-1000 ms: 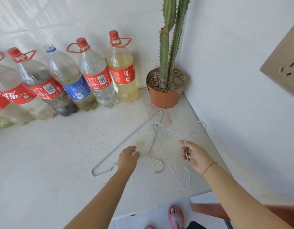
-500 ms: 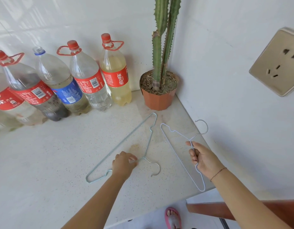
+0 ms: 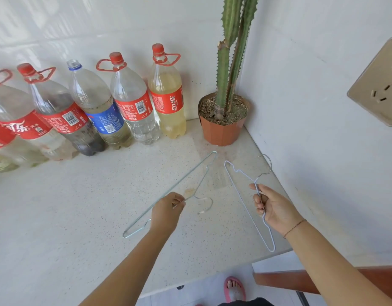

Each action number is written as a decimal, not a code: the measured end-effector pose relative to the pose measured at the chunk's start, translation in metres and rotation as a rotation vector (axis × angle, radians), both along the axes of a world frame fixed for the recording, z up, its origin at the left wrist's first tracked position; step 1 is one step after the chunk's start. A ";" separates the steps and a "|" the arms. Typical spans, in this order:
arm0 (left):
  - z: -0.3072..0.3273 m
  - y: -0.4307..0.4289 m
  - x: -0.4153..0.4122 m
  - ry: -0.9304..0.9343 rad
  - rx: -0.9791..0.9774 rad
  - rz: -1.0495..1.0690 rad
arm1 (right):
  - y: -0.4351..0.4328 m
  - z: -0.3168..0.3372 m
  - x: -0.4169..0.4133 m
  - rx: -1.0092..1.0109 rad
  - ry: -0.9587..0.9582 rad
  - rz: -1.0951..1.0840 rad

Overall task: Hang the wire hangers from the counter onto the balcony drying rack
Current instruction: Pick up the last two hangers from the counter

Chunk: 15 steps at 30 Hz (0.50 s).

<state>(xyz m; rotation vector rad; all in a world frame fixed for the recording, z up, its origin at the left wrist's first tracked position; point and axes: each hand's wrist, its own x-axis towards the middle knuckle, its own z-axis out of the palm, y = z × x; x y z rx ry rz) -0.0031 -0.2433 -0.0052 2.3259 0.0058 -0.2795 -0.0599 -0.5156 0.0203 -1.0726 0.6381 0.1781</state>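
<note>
Here, in the head view, two thin wire hangers sit at the centre of the frame over a pale speckled desk [image 3: 80,217]. The greenish hanger [image 3: 179,184] slants from lower left up toward the plant pot, its hook curling to the right; the left hand [image 3: 166,212] pinches it at the neck, fingers curled around the wire. Whether this hanger is clear of the surface cannot be told. The whitish hanger [image 3: 240,196] lies right of centre, its hook pointing up toward the right wall and its lower tip reaching past the desk's front edge; the right hand [image 3: 275,208] grips it with fingers wrapped around the neck and one shoulder wire. A thin red cord [image 3: 294,227] circles that wrist. Across the upper left stands a row of large plastic bottles against the tiled wall: the yellow-filled bottle [image 3: 167,100] is nearest the pot, then a bottle of clear liquid [image 3: 135,102], a blue-labelled bottle [image 3: 98,107] with murky liquid low down, and a bottle with dark liquid [image 3: 62,113]. The terracotta pot [image 3: 221,131] in the corner holds soil and a tall green cactus [image 3: 232,40].
</note>
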 end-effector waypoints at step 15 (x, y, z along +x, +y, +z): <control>0.070 0.053 0.010 -0.242 0.236 0.112 | 0.017 0.040 0.004 0.011 -0.090 0.079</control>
